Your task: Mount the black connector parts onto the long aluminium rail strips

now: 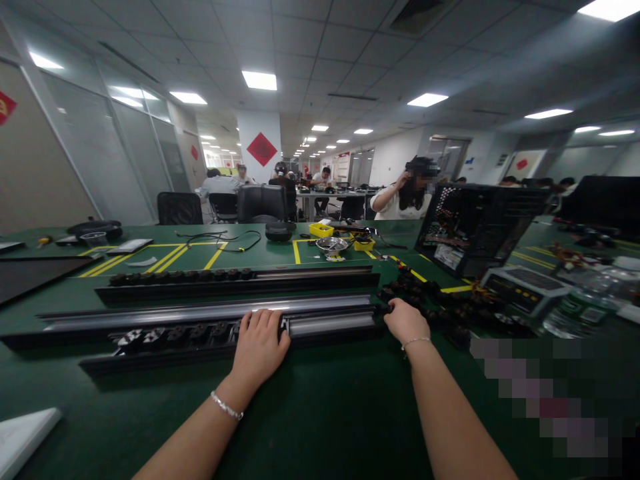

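Below the frame's centre, the left hand (260, 350) draped its fingers, close together, over the nearest black rail (330, 325) and its small black parts (175, 333), probably steadying them. Right of centre, the right hand's (407, 325) fingers curled near the rail's end; any grip was untellable.

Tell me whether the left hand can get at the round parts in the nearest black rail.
Probably yes: the left hand rests over the nearest black rail, beside the visible round parts, and nothing seems to lie on top of them.
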The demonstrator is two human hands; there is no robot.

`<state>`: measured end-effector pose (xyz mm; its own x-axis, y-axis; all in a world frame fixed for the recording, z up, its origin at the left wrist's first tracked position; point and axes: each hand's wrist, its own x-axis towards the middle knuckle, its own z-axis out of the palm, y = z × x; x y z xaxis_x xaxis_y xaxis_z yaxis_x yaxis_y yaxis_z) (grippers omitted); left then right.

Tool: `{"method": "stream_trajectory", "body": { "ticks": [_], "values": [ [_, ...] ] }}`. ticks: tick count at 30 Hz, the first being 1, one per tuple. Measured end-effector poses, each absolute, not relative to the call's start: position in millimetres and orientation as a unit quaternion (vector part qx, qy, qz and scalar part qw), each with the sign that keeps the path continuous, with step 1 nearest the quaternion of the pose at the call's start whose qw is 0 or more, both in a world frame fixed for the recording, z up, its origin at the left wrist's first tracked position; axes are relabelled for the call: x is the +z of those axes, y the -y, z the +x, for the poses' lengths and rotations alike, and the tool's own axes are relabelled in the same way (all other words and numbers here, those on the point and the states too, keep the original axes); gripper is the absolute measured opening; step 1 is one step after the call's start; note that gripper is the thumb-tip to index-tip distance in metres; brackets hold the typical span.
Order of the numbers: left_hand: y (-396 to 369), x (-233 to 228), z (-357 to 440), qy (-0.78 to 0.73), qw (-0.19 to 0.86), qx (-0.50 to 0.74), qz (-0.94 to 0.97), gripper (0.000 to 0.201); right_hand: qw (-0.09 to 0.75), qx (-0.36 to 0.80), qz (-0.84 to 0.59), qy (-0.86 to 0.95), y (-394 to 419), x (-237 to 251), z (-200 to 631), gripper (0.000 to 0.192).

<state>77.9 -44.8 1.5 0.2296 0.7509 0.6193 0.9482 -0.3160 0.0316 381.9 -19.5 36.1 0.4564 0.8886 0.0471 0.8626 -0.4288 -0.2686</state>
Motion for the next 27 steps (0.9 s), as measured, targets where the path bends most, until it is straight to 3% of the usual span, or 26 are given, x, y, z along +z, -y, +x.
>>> {"method": "stream_trajectory", "body": {
  "ticks": [16, 27],
  "values": [
    [45.3, 2.5, 76.4, 0.557, 0.183, -0.263, -0.766, 0.034, 0.157, 0.073, -0.848, 0.500, 9.6, 15.1, 417.0, 0.043],
    [46.2, 4.3, 75.1, 0.560, 0.181, -0.266, -0.763, 0.038, 0.224, -0.042, -0.841, 0.491, 5.6, -0.7, 415.5, 0.044]
  ]
}}
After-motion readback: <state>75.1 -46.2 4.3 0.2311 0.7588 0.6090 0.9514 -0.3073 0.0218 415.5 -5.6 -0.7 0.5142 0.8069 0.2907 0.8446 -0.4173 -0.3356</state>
